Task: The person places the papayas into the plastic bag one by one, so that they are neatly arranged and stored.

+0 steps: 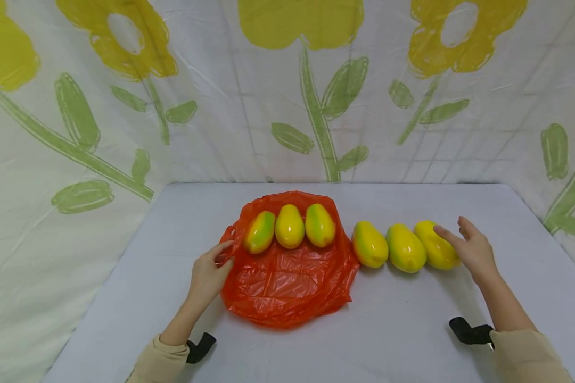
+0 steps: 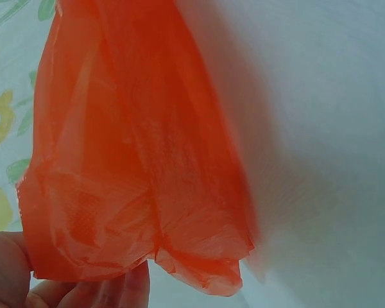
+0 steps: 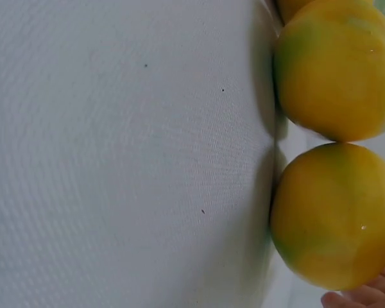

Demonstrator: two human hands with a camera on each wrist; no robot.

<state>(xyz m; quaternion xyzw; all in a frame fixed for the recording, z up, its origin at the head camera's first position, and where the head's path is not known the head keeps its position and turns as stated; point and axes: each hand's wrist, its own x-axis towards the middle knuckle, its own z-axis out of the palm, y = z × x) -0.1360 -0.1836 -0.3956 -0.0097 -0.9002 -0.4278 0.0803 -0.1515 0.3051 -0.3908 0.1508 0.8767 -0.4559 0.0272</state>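
Observation:
A red plastic bag (image 1: pixel 287 287) lies spread on the table, with three glossy yellow-green mangoes (image 1: pixel 289 226) in a row on its far part. My left hand (image 1: pixel 208 272) is at the bag's left edge, thumb and fingers apart; in the left wrist view the red film (image 2: pixel 135 160) partly covers its fingers (image 2: pixel 135 285). Three more mangoes (image 1: pixel 405 248) stand in a slanted row to the right of the bag. Beside the rightmost mango (image 1: pixel 438 247) is my right hand (image 1: pixel 476 255), fingers spread. Whether its thumb touches the fruit, I cannot tell.
A white cloth covers the table (image 1: pixel 388 330). Behind it hangs a pale curtain (image 1: pixel 211 133) printed with yellow flowers and green leaves. Black wrist mounts (image 1: pixel 470 331) stick out by both beige sleeves (image 1: pixel 527 351).

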